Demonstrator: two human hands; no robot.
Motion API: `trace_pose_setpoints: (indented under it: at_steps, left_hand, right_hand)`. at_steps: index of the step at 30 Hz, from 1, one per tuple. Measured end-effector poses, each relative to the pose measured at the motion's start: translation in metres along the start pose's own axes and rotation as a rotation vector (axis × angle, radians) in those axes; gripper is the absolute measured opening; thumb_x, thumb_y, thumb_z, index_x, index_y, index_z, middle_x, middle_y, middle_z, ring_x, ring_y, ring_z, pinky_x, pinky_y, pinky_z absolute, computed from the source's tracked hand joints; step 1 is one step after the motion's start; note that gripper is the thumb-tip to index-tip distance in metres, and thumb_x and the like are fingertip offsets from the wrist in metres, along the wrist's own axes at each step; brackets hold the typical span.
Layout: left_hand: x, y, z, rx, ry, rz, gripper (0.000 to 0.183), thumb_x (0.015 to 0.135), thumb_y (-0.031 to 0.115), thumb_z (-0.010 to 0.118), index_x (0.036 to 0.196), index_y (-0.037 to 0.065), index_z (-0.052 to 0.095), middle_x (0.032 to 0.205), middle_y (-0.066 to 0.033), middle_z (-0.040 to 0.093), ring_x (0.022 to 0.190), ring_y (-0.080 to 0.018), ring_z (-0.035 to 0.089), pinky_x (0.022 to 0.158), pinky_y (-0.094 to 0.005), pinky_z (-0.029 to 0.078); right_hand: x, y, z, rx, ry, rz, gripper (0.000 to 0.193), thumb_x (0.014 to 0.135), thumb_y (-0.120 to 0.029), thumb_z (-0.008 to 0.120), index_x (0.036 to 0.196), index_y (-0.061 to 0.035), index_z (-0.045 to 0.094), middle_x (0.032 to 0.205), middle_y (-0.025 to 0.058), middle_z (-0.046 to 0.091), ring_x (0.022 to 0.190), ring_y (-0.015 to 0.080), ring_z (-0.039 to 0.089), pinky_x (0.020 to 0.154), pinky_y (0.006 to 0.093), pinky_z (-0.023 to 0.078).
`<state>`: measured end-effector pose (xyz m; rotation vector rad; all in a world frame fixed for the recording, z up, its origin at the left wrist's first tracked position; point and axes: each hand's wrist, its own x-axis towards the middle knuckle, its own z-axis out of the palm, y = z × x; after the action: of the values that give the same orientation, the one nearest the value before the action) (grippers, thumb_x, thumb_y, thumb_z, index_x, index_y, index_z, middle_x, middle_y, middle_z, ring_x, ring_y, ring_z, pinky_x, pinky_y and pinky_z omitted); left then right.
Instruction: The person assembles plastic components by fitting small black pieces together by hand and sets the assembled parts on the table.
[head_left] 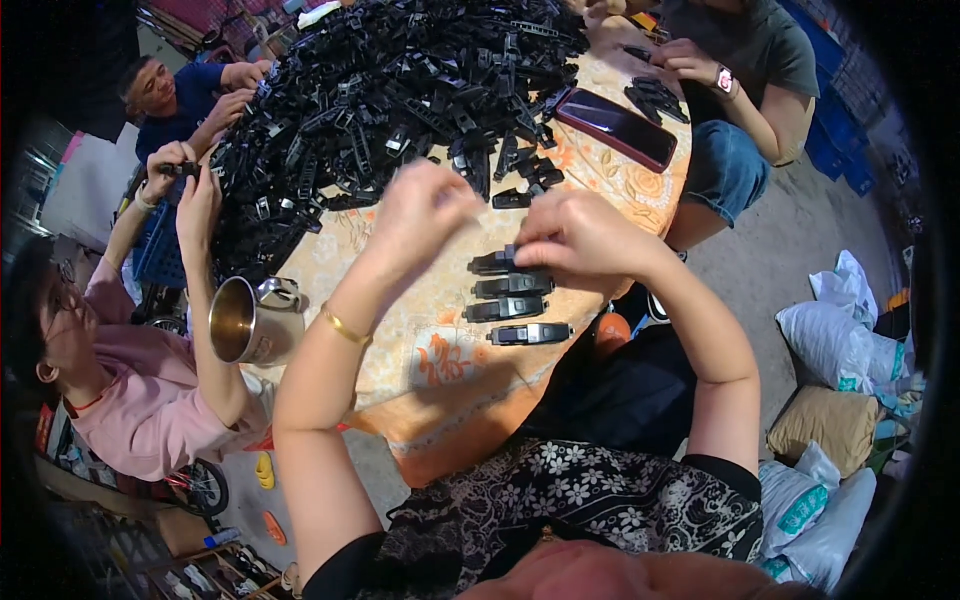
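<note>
My right hand point(580, 238) is closed at the end of a black plastic part point(490, 263), its thumb and fingers pinching the part's right side. That part is the farthest in a short row on the cloth-covered table; several similar black parts point(530, 333) lie nearer to me, side by side. My left hand point(422, 212) hovers over the table to the left of the row, near the edge of a big pile of black plastic parts point(400, 100). Motion blurs its curled fingers, and I cannot make out anything in them.
A metal mug point(232, 320) stands at the table's left edge. At the right lies a phone point(617, 128) in a dark red case. Co-workers sit at left, far left and far right, their hands on black parts. Filled sacks point(840, 335) rest on the floor at right.
</note>
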<state>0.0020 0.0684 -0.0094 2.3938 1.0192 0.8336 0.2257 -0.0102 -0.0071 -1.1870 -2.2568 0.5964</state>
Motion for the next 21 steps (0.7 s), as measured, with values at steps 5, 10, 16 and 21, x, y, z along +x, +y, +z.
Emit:
trace_pose_setpoints:
  at_steps: [5, 10, 16, 21]
  left_hand:
    - [0.012, -0.042, 0.007, 0.485, 0.333, -0.063, 0.027, 0.077, 0.021, 0.074, 0.092, 0.0, 0.067, 0.096, -0.0143, 0.058, 0.094, -0.0328, 0.053, 0.079, -0.0407, 0.047]
    - [0.013, -0.045, 0.006, 0.48, 0.315, -0.062, 0.027, 0.074, 0.013, 0.073, 0.096, 0.0, 0.066, 0.096, -0.0134, 0.059, 0.095, -0.0322, 0.052, 0.081, -0.0402, 0.047]
    - [0.004, -0.029, -0.007, 0.366, 0.352, -0.047, 0.018, 0.073, 0.01, 0.071, 0.088, 0.001, 0.065, 0.09, -0.0132, 0.062, 0.087, -0.0314, 0.055, 0.078, -0.0396, 0.047]
    - [-0.018, 0.017, -0.011, -0.195, -0.115, -0.244, 0.02, 0.076, 0.003, 0.071, 0.094, 0.0, 0.064, 0.083, -0.01, 0.061, 0.073, -0.0168, 0.059, 0.067, -0.0295, 0.049]
  right_hand:
    - [0.018, 0.009, 0.021, -0.468, 0.42, -0.13, 0.021, 0.079, -0.021, 0.068, 0.089, -0.0025, 0.069, 0.089, 0.0082, 0.063, 0.088, 0.0279, 0.058, 0.077, 0.0364, 0.049]
    - [0.023, 0.009, 0.022, -0.493, 0.212, -0.068, 0.027, 0.075, -0.012, 0.072, 0.098, -0.0036, 0.064, 0.091, 0.009, 0.063, 0.088, 0.0282, 0.058, 0.076, 0.0353, 0.05]
    - [0.005, -0.01, 0.016, 0.281, 0.319, 0.098, 0.023, 0.074, -0.01, 0.069, 0.096, -0.0032, 0.065, 0.091, 0.0116, 0.064, 0.082, 0.0311, 0.061, 0.076, 0.0365, 0.05]
    - [-0.018, 0.012, -0.006, -0.161, 0.193, 0.045, 0.022, 0.072, -0.012, 0.07, 0.092, -0.0023, 0.066, 0.088, 0.0133, 0.065, 0.086, 0.0316, 0.061, 0.079, 0.039, 0.05]
